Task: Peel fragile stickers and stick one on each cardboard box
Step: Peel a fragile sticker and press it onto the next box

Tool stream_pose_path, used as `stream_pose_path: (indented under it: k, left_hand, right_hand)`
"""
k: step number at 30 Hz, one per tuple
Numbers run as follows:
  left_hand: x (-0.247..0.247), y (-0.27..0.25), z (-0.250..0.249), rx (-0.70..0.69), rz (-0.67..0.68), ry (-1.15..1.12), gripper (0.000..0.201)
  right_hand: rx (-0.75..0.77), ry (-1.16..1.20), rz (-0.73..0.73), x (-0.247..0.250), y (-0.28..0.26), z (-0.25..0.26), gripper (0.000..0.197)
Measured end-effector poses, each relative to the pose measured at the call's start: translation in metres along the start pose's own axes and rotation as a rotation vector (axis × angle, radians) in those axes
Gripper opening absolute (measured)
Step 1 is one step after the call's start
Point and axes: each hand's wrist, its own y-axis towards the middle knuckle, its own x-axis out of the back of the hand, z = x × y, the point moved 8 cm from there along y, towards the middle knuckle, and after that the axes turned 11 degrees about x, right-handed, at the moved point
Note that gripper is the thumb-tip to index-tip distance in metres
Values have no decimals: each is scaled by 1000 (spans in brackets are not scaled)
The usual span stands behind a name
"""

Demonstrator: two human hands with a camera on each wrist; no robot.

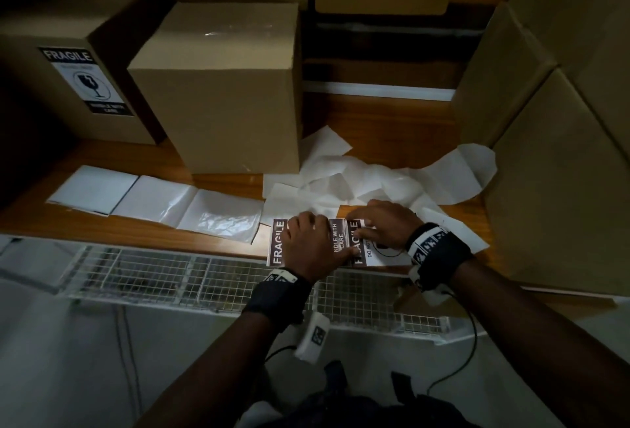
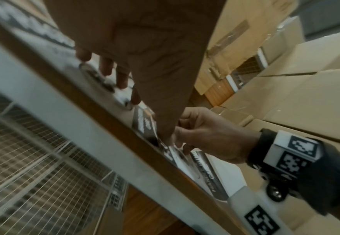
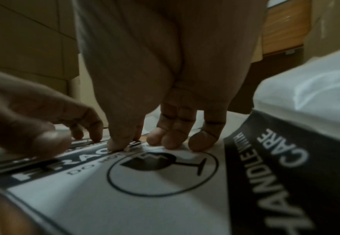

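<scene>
L hand [image 1: 312, 245] lies flat w/ fingers spread on the sticker strip [image 1: 337, 243] at the near edge of the wooden surface [image 1: 392, 127], pressing it down; R hand [image 1: 383, 226] has fingertips [image 3: 173, 141] bent onto the next sticker, thumb at its "FRAGILE" band, seemingly working the label's edge, though whether it pinches anything can't be told. Legible on the strip: "FRAGILE", "HANDLE WITH CARE", "DO NOT…" cut off. Plain box [image 1: 221, 86] stands just behind the strip toward the far edge, no label on the faces seen; labelled box [image 1: 68, 86] at far left carries a sticker [image 1: 87, 81] reading "FRAGILE", small print too blurred. Crumpled backing paper [image 1: 375, 171] lies behind the hands. R wrist view alone shows the broken-glass icon [image 3: 163, 162] in a circle; L wrist view shows more boxes [image 2: 305, 95] stacked right; head view only shows blank liner sheets [image 1: 153, 202] toward the left edge.
</scene>
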Motion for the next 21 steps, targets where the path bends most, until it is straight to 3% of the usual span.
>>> stream_pose_path:
  k: [11,18,21]
  left_hand:
    - [-16,-1,8,-23,-18,38,98]
    - [-14,-4,6,-44,23,55,75]
    - [-12,-3,9,-43,43,-3,70]
  right_hand:
    - [43,145,-5,-1,5,-2,40]
    - [8,152,-123,1,4,-6,8]
    - [13,210,-161,2,4,-8,12]
